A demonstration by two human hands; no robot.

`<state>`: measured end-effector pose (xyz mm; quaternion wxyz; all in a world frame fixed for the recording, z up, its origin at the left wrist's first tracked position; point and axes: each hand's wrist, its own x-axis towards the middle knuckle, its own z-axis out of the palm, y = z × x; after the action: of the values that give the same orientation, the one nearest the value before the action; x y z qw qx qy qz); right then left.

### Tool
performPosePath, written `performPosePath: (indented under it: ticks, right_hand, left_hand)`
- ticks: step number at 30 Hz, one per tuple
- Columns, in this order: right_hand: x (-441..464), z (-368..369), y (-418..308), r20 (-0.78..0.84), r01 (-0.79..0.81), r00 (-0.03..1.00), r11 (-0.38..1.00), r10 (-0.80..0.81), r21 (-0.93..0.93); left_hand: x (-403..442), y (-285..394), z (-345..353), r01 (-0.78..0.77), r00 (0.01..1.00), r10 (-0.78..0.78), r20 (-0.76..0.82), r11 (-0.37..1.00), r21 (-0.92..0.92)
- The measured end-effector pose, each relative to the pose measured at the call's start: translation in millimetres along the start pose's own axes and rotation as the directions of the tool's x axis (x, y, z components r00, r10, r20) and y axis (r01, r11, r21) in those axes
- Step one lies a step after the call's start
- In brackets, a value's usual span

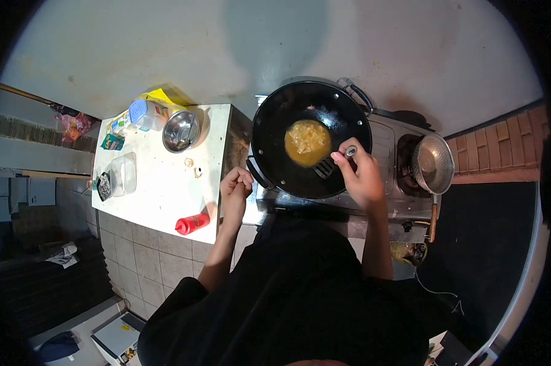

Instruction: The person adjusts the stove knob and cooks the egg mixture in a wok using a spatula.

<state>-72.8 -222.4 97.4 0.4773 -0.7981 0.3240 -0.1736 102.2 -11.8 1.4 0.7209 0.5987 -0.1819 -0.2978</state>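
From where the wearer looks down, the right forearm reaches straight up and the right hand (362, 177) grasps a spatula (324, 169) over the wok (274, 125). The left hand (232, 190) is curled near the wok's side handle (260, 174); I can't tell whether it holds anything. The wok sits on the stove (382, 143), a pot (433, 160) to its right, a white table (156, 189) to its left, tiled floor (146, 259) below. The spatula's long axis slants down leftward, its slotted head at the food's (306, 140) near edge.
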Motion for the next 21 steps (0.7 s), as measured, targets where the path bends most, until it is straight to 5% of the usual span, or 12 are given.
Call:
performPosePath:
  ticks: [21]
  right_hand:
    - [1,7,27,-0.060,-0.030,0.998,0.993,0.037,0.116]
  left_hand:
    - [5,-3,1,0.007,1.000,-0.007,0.016,1.000,-0.012]
